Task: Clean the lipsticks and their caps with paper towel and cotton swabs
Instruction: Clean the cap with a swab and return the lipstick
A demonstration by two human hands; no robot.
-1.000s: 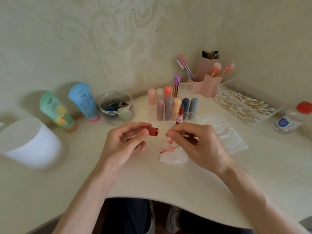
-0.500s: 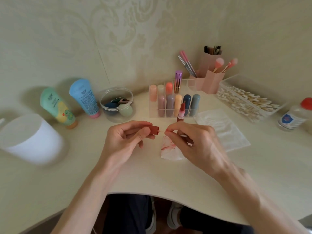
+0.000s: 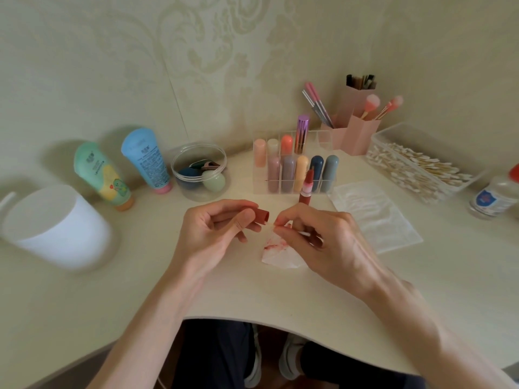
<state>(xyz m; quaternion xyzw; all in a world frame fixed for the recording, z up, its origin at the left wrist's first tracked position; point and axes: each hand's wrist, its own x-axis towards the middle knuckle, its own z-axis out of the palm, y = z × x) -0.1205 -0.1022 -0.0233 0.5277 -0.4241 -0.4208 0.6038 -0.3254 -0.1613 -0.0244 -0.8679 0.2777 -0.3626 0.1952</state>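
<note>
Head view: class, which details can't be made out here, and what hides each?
All in the head view:
cotton swab: tip hidden in the red cap.
open lipstick: base behind the right hand.
bottle: red top cut by right edge.
blue tube: print too small.

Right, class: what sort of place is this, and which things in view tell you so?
Probably a home dressing table: a clear lipstick organiser, pink brush holders and a tub of makeup sponges stand on it.
</note>
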